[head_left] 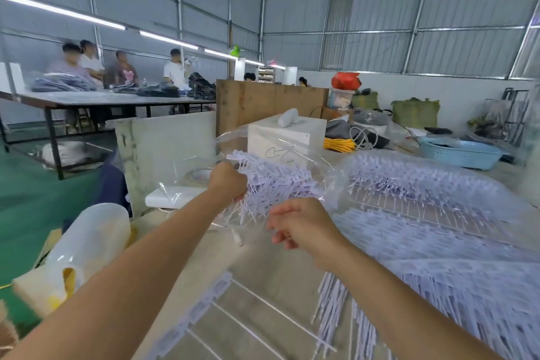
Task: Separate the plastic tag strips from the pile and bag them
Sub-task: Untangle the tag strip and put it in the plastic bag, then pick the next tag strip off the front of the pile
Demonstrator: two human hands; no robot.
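My left hand [229, 181] grips a bundle of white plastic tag strips [271, 181] raised above the table, and a clear plastic bag [280, 143] lies around the bundle. My right hand [301, 223] is just below and to the right, fingers curled at the bag's lower edge; motion blur hides whether it pinches the film. A large pile of tag strips [438, 242] covers the table on the right, and part of it lies under clear film [409, 181]. More strips [204, 310] lie flat near the front edge.
A white box [286, 137] stands behind the bag. A translucent plastic jug [87, 242] sits at the left. A blue basket [458, 152], yellow cord [339, 144] and sacks lie at the back right. Several people work at a long table [102, 98] far left.
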